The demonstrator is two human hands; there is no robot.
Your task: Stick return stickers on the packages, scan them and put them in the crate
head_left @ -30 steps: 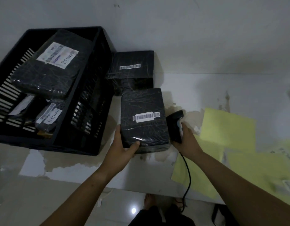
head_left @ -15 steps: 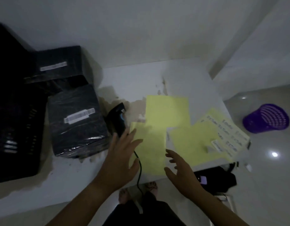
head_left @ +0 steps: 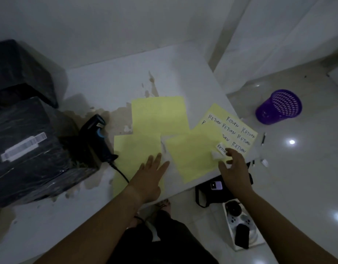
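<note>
- Closest to us, the left hand (head_left: 151,174) is spread flat over the near yellow sheet (head_left: 130,149) at the front of the desk (head_left: 107,82). The fingers are straight, so the grip is wide open with nothing in it.
- Over on the desk's right corner, the right hand (head_left: 233,168) hovers with loosely bent fingers, its grip open and empty too.
- Just past those fingertips a white return sticker (head_left: 219,149) curls up off the sticker sheet (head_left: 234,128). We can't tell whether the fingers touch it.
- That sheet shows rows of handwritten RETURN labels and lies along the desk's right edge.
- Between the hands lies a second yellow sheet (head_left: 191,159), with a third (head_left: 158,113) further back.
- Left of the sheets, the black scanner (head_left: 96,138) leans against the package (head_left: 31,168), and its cable (head_left: 120,173) trails past the left wrist.
- The package, in black film with a white barcode label (head_left: 23,146), sits well left of both hands. Another package (head_left: 17,73) stands behind it.
- Far right, there's a purple basket (head_left: 278,107) on the floor.
</note>
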